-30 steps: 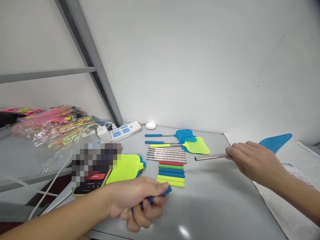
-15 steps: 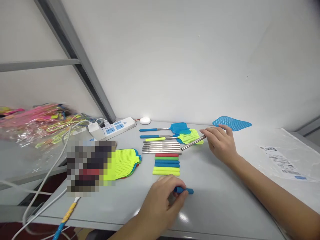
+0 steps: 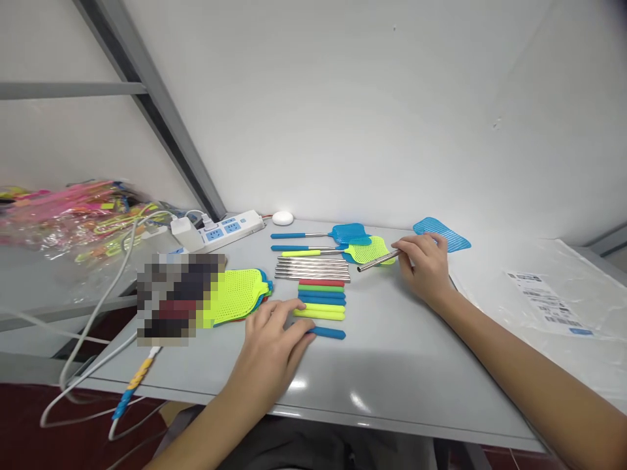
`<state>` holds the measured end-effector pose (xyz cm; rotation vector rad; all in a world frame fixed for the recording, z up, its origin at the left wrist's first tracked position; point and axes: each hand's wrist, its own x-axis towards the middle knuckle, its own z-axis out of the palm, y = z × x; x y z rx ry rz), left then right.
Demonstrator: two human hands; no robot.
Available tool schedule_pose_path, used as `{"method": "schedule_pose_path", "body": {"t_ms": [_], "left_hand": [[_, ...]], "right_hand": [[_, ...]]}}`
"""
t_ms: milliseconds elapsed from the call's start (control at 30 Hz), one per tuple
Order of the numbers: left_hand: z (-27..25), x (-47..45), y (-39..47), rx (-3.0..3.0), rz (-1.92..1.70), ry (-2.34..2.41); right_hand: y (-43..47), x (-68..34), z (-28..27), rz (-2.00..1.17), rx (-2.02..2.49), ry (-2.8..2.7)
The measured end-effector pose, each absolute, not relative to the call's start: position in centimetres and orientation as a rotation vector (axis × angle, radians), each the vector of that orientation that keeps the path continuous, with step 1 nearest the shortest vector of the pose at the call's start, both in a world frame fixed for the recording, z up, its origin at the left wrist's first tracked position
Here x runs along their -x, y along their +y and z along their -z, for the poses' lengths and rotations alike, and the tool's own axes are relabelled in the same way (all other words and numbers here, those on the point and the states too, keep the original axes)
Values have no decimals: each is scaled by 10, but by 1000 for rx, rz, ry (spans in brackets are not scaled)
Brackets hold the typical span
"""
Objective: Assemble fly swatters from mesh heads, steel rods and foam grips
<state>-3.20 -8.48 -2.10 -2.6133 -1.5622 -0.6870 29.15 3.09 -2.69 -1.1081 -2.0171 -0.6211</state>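
Note:
My right hand (image 3: 425, 267) pinches a bare metal tube (image 3: 377, 262) of a fly swatter, its blue mesh head (image 3: 445, 236) showing beyond the fingers. The hand hides where tube and head meet. Low on the left, my left hand (image 3: 274, 336) has its thumb and fingers apart. Its thumb is at the left end of a blue handle sleeve (image 3: 329, 333) lying on the table. The index fingertip reaches over the yellow sleeves (image 3: 323, 312). Behind these lie blue sleeves (image 3: 322, 298), a green sleeve (image 3: 321, 288) and a red sleeve (image 3: 321, 282).
Several metal tubes (image 3: 312, 269) lie behind the sleeves, with finished-looking blue swatters (image 3: 350, 234) and a yellow one (image 3: 369, 250) farther back. Loose yellow swatter heads (image 3: 238, 294), a power strip (image 3: 232, 226) and cables are at left. A plastic bag (image 3: 543, 294) lies at right.
My left hand has moved left and let the blue sleeve down on the table; its fingers have spread. My right hand still holds the swatter's tube, slightly shifted. The camera view has tilted.

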Motion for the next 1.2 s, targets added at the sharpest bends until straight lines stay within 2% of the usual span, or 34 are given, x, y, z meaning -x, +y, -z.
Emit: {"method": "schedule_pose_path", "body": {"t_ms": [300,800,1033,1200], "left_hand": [[21,24,-85,2416,658,-1619],[25,26,-82,2488,695,-1603],[24,29,-89,2667,759,-1432],[24,31,-91,2923,624,-1180]], "right_hand": [[25,-283,23,624,1069,-2095],[30,-285,31,656,1015,-2099],[28,-284,30,680,980,-2143],[28,-284,31,707,932,-2200]]}}
